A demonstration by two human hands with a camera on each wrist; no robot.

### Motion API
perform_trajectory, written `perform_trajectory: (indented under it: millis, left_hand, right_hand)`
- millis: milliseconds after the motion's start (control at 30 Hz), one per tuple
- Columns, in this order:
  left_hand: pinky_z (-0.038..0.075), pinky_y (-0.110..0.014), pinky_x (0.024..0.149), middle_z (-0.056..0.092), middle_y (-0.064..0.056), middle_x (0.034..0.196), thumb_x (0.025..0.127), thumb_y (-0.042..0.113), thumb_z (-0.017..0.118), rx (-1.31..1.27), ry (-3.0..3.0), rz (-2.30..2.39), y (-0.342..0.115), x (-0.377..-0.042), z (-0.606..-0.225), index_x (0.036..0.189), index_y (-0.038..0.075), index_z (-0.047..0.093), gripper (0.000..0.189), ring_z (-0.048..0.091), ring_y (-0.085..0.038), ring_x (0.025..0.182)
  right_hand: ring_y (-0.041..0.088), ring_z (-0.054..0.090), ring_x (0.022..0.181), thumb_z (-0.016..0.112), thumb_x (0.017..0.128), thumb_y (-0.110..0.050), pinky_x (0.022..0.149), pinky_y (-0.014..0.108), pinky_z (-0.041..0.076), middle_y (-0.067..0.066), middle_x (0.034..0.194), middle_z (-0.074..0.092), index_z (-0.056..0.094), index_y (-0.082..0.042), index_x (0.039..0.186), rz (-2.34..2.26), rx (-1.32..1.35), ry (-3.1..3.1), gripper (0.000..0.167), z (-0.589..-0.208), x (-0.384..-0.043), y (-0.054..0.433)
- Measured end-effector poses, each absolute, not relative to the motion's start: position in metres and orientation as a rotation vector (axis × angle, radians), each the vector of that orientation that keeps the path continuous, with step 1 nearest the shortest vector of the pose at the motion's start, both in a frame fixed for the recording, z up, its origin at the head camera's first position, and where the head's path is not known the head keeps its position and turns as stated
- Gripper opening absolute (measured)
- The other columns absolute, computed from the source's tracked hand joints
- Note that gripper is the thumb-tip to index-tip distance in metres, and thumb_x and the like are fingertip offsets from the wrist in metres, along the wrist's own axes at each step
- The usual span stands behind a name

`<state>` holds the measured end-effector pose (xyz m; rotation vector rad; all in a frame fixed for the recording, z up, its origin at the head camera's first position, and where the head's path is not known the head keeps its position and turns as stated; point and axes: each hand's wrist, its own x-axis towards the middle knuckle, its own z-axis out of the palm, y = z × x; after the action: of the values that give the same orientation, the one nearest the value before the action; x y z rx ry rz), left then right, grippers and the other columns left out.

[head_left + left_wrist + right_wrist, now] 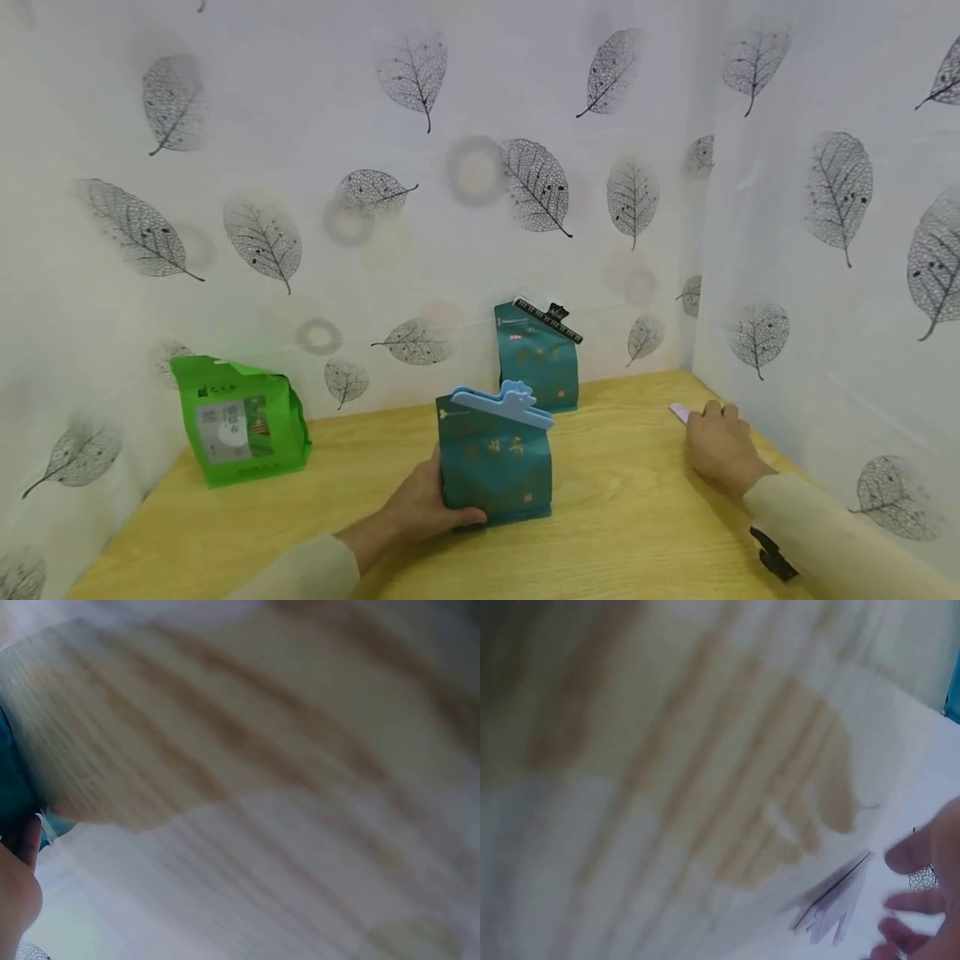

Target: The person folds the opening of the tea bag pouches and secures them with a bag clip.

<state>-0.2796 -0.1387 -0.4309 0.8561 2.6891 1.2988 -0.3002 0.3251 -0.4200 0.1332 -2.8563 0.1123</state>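
My left hand [420, 504] grips a teal bag [495, 475] by its lower left side, thumb across the front and the other fingers hidden behind. A blue clip [510, 404] sits tilted across the bag's top edge. In the left wrist view only a strip of the teal bag [15, 772] and part of the hand [19, 889] show at the left edge. Toward the right side of the table, my right hand [722, 446] reaches over a pale lavender clip [678, 412]. The right wrist view shows loosely spread fingers [915, 902] beside this clip [829, 900], with a gap between.
Behind the held bag, a second teal bag [536, 367] stands by the back wall with a black clip [547, 319] on top. A green bag [243, 425] stands at the left of the wooden table [622, 517]. Leaf-patterned sheets [480, 83] enclose the back and sides.
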Motion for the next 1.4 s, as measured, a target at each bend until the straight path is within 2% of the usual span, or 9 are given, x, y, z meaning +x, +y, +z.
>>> perform_trajectory:
  millis: [100, 200, 367, 500, 933, 1400]
  left_hand:
    - [0.040, -0.057, 0.109, 0.052, -0.006, 0.147, 0.074, 0.048, 0.086, 0.865, 2.682, 1.289, -0.138, -0.280, -0.432, 0.154, 0.026, 0.017, 0.109, 0.052, -0.031, 0.134]
    - [0.041, -0.057, 0.110, 0.052, -0.007, 0.147, 0.074, 0.049, 0.086, 0.867, 2.689, 1.278, -0.138, -0.280, -0.433, 0.154, 0.025, 0.017, 0.108, 0.053, -0.031, 0.134]
    - [0.041, -0.058, 0.109, 0.053, -0.011, 0.145, 0.075, 0.048, 0.086, 0.853, 2.728, 1.280, -0.139, -0.280, -0.433, 0.153, 0.021, 0.019, 0.107, 0.054, -0.033, 0.132]
    - [0.041, -0.058, 0.108, 0.053, -0.013, 0.145, 0.075, 0.049, 0.085, 0.823, 2.757, 1.273, -0.140, -0.280, -0.434, 0.153, 0.017, 0.019, 0.106, 0.054, -0.034, 0.131]
    - [0.040, -0.058, 0.109, 0.053, -0.016, 0.144, 0.076, 0.046, 0.085, 0.812, 2.786, 1.265, -0.145, -0.287, -0.431, 0.152, 0.014, 0.021, 0.105, 0.054, -0.035, 0.131]
    - [0.038, -0.058, 0.111, 0.054, -0.017, 0.143, 0.076, 0.042, 0.086, 0.813, 2.829, 1.281, -0.156, -0.299, -0.432, 0.152, 0.014, 0.019, 0.106, 0.054, -0.036, 0.131]
  right_hand:
    - [0.047, 0.039, 0.082, 0.055, 0.084, -0.002, 0.067, 0.057, 0.040, 0.027, 0.086, 0.041, 0.053, 0.010, 0.082, 0.150, 0.024, -2.867, 0.012, -0.420, -0.296, 0.328]
    - [0.045, 0.042, 0.078, 0.052, 0.085, 0.001, 0.065, 0.057, 0.044, 0.029, 0.086, 0.040, 0.055, 0.014, 0.083, 0.189, -0.014, -2.924, 0.014, -0.419, -0.294, 0.331]
    - [0.039, 0.050, 0.074, 0.047, 0.087, 0.009, 0.065, 0.054, 0.051, 0.030, 0.088, 0.043, 0.060, 0.018, 0.088, 0.146, 0.108, -2.943, 0.016, -0.419, -0.297, 0.332]
    - [0.034, 0.051, 0.073, 0.049, 0.086, 0.012, 0.062, 0.051, 0.054, 0.027, 0.088, 0.044, 0.062, 0.015, 0.087, 0.095, 0.173, -2.924, 0.013, -0.421, -0.298, 0.329]
    - [0.035, 0.049, 0.073, 0.054, 0.083, 0.012, 0.062, 0.050, 0.052, 0.025, 0.082, 0.047, 0.062, 0.011, 0.080, -0.005, 0.255, -2.806, 0.009, -0.422, -0.296, 0.330]
    - [0.036, 0.047, 0.076, 0.057, 0.081, 0.011, 0.063, 0.050, 0.052, 0.023, 0.081, 0.046, 0.063, 0.011, 0.081, 0.003, 0.238, -2.819, 0.006, -0.418, -0.293, 0.327]
